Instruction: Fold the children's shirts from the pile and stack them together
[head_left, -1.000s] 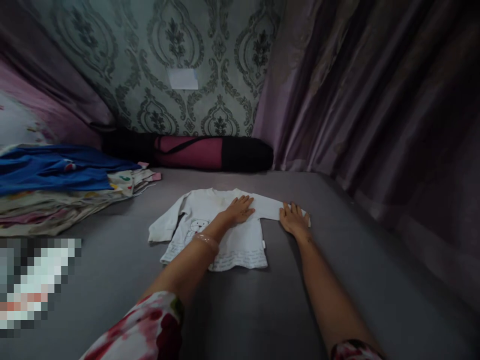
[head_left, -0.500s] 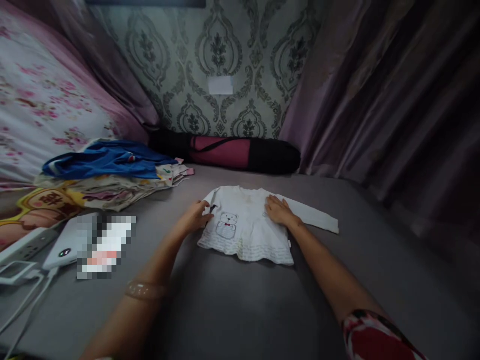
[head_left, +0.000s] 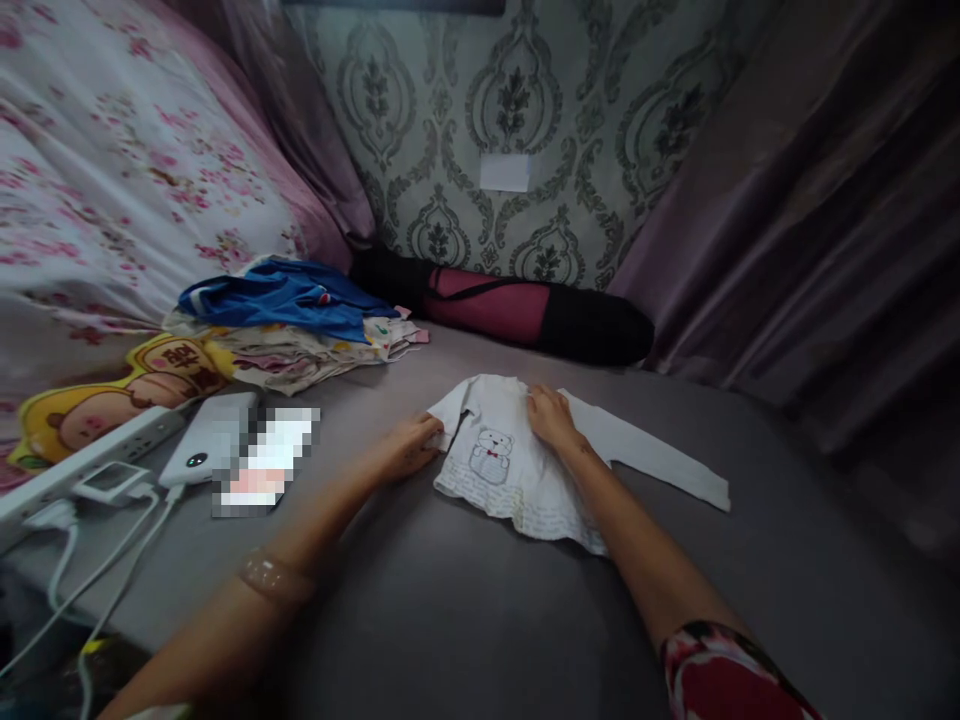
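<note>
A small white long-sleeved shirt (head_left: 517,465) lies spread out, with a bear drawing and a tiny red bow on its front and lines of print along the wavy hem. At the cuff of the sleeve on the left, my left hand (head_left: 411,445) has its fingers closed on the fabric. My right hand (head_left: 553,418) rests on the upper chest below the neckline, fingers laid on the cloth and slightly bent. The other sleeve stretches out flat to the right, untouched.
A grey sheet (head_left: 465,620) lies under everything. Left are a pile of folded clothes (head_left: 300,310), a yellow cartoon cushion (head_left: 112,400), a power strip (head_left: 90,470), a white power bank (head_left: 210,440) with cables and a pixelated flat item (head_left: 270,460). Behind lies a black-and-maroon long bag (head_left: 495,305).
My left hand has drawn the left sleeve outward from the shirt's side, straightening it. My right hand has shifted inward toward the neckline. The camera view has turned left.
</note>
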